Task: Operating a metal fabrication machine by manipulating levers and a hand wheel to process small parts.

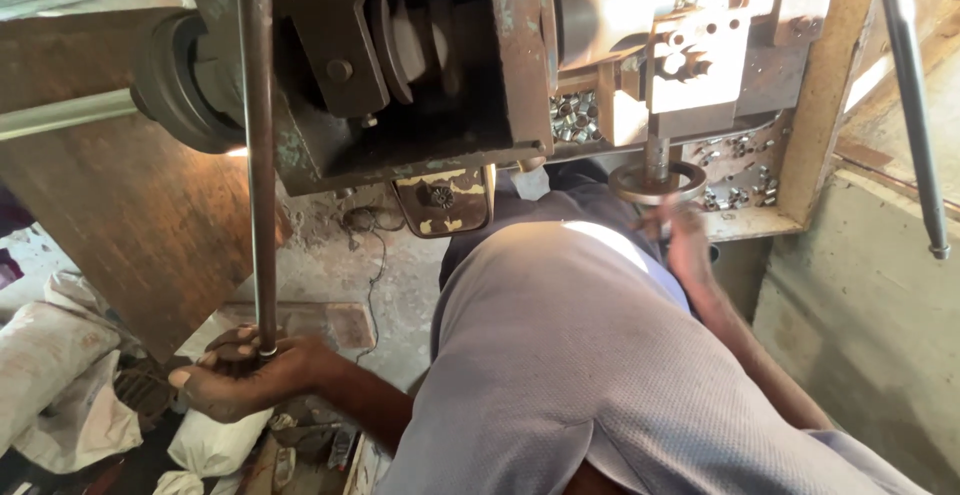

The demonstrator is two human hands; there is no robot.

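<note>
My left hand (pixel 240 375) grips the lower end of a long steel lever bar (pixel 259 155) that rises to a rusty greenish machine (pixel 430 65). My right hand (pixel 688 240) reaches under the machine, fingers at a round handwheel (pixel 657 182) on a vertical spindle; whether it clasps the wheel is unclear. My torso in a grey shirt (pixel 560 355) fills the middle of the view.
Small metal parts (pixel 574 117) lie heaped in a wooden tray (pixel 800 105) behind the spindle. A second long bar (pixel 915 115) hangs at the right. White sacks (pixel 60 375) lie on the floor at the left, a wooden panel (pixel 140 225) above them.
</note>
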